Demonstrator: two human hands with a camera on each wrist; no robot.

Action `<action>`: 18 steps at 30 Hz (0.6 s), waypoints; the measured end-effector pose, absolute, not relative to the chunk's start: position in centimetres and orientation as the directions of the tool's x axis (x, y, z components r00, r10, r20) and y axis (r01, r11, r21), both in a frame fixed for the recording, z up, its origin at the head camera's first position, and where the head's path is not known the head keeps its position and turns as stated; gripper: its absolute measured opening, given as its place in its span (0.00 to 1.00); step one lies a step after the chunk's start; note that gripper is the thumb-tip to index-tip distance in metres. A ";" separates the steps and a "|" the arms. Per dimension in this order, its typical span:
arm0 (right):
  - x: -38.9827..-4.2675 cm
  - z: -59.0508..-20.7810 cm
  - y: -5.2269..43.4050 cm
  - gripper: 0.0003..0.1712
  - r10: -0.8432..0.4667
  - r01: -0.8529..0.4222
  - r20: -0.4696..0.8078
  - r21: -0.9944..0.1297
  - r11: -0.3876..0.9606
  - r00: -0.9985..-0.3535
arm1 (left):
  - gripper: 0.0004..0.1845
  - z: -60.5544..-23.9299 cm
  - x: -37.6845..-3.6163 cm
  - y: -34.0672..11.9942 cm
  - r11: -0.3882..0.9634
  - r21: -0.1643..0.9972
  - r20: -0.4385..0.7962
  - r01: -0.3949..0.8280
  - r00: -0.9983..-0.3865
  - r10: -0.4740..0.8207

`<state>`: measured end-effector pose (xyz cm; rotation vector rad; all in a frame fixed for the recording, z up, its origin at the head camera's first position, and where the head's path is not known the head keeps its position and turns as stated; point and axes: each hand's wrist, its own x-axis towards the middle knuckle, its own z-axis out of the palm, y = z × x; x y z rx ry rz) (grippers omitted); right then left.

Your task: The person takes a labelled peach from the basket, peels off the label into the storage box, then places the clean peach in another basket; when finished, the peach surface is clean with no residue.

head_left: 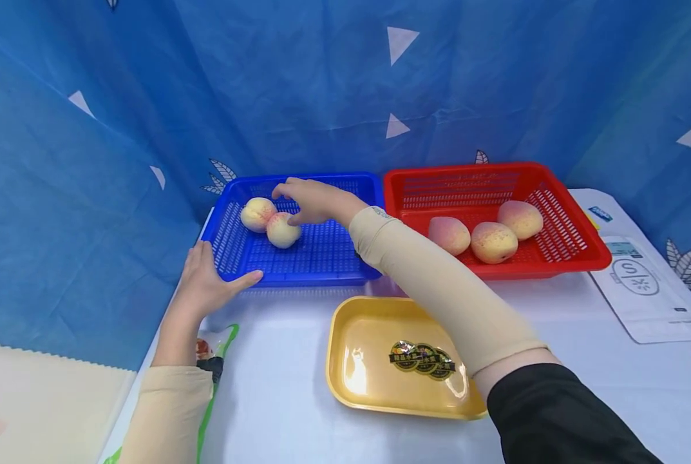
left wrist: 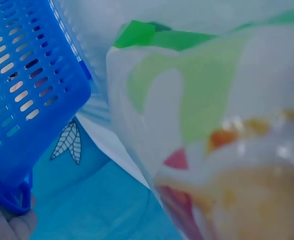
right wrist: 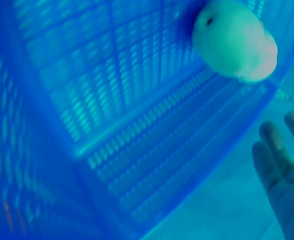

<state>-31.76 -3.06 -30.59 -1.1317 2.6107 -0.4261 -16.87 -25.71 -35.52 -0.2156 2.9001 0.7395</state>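
A blue basket (head_left: pixel 322 258) stands at the back left with two peaches in it, one (head_left: pixel 257 213) behind the other (head_left: pixel 283 231). My right hand (head_left: pixel 287 205) hovers over them with fingers relaxed, its thumb at the nearer peach. In the right wrist view that peach (right wrist: pixel 235 37) lies on the blue basket's mesh floor (right wrist: pixel 136 125), apart from straight fingers (right wrist: pixel 277 165). My left hand (head_left: pixel 208 278) cups the basket's front left corner, with the thumb along the front rim. The left wrist view shows that corner (left wrist: pixel 26 75) resting against the palm (left wrist: pixel 6 226).
A red basket (head_left: pixel 559 258) to the right holds three peaches (head_left: pixel 494 241). In front lies a yellow tray (head_left: pixel 374 386) with a sticker. A white printed bag (head_left: pixel 646 290) lies at the far right. A green and white plastic bag (left wrist: pixel 212 125) sits under my left forearm. Blue cloth walls surround the table.
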 end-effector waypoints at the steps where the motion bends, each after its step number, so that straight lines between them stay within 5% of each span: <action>1: -31.7 -30.7 -3.4 0.33 -0.744 -0.666 -0.134 -0.363 0.651 -0.654 | 0.75 -35.5 -16.8 -25.7 0.869 0.464 -0.172 -0.174 -0.980 -0.104; 18: -30.9 -33.5 -4.7 0.37 -0.786 -0.746 -0.154 -0.251 0.617 -0.598 | 0.76 -34.9 -16.3 -25.1 0.868 0.465 -0.190 -0.175 -0.977 -0.095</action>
